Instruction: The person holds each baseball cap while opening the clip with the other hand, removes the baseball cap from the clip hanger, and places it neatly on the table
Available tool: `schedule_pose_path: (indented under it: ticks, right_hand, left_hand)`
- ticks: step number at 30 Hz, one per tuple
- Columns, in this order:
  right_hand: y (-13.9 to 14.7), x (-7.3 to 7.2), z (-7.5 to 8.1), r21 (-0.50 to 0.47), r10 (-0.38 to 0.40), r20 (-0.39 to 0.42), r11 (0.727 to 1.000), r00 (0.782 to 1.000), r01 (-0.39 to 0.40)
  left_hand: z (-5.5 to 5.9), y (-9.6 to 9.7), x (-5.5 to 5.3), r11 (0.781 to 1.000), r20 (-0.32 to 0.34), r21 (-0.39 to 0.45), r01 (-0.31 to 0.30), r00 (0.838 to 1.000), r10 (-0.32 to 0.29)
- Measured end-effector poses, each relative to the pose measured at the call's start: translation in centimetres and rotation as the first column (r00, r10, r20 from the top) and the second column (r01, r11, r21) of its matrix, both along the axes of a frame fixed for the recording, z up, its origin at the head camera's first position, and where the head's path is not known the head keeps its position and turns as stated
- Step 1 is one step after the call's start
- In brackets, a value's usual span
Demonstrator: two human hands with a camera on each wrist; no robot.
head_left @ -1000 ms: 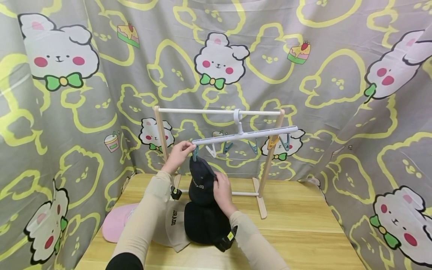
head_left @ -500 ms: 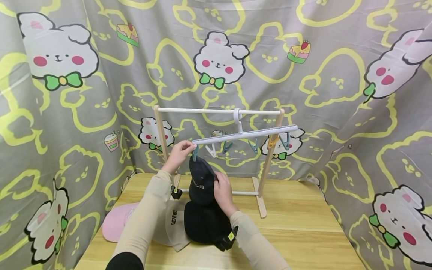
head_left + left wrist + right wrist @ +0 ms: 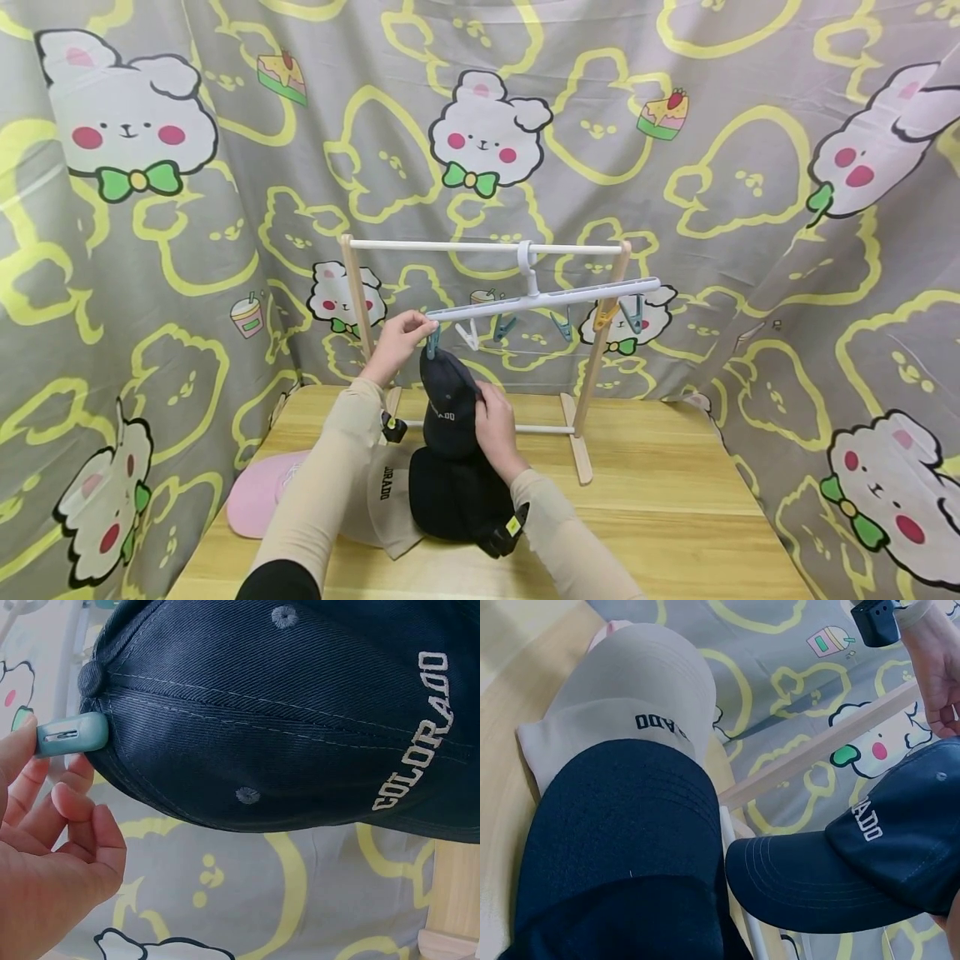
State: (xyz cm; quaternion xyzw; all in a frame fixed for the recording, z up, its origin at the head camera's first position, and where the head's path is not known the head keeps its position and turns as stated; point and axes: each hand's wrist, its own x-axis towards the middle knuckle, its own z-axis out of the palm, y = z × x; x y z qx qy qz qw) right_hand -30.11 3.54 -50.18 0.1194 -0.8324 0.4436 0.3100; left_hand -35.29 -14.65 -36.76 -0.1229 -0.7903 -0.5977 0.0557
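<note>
A navy baseball cap (image 3: 450, 408) with COLORADO lettering hangs crown up, brim down, from a teal clip (image 3: 432, 342) at the left end of a white hanger (image 3: 577, 292). My left hand (image 3: 399, 340) pinches that clip between thumb and fingers. In the left wrist view the clip (image 3: 73, 735) bites the crown beside its top button (image 3: 91, 679). My right hand (image 3: 495, 423) holds the cap's right edge. The right wrist view shows the cap's brim (image 3: 795, 881) pointing down and left. The hanger tilts, its left end lower.
The hanger hooks over a wooden rack's white rail (image 3: 435, 246). Along it hang several more clips, including a white one (image 3: 468, 333) and an orange one (image 3: 606, 315). Below lie a black cap (image 3: 442, 496), a beige cap (image 3: 390, 500) and a pink cap (image 3: 255, 496) on the wooden table (image 3: 660, 517).
The navy cap has turned very slightly, its lettered front shifting a little to the right. Both hands keep their holds in nearly the same place.
</note>
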Motion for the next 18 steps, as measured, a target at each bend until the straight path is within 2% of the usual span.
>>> schedule_pose_path:
  ticks: [2,6,12,18]
  right_hand:
    - [0.0,0.0,0.0,-0.017,0.005,-0.011,1.000,1.000,-0.005]
    - [-0.1,-0.1,0.0,-0.049,0.015,-0.014,0.999,1.000,-0.015]
    - [-0.1,-0.1,0.0,-0.081,0.022,-0.003,0.996,1.000,-0.022]
    - [-0.2,0.0,0.3,-0.091,0.031,-0.024,0.995,0.999,-0.033]
  left_hand:
    - [0.6,0.1,0.7,1.000,-0.011,-0.001,0.000,1.000,0.000]
    - [0.9,0.3,1.2,1.000,-0.013,0.005,-0.003,1.000,0.003]
    - [1.0,0.4,1.1,1.000,-0.025,-0.004,0.001,1.000,-0.001]
    - [-1.5,-0.2,-1.7,0.999,-0.044,0.010,-0.034,0.998,0.035]
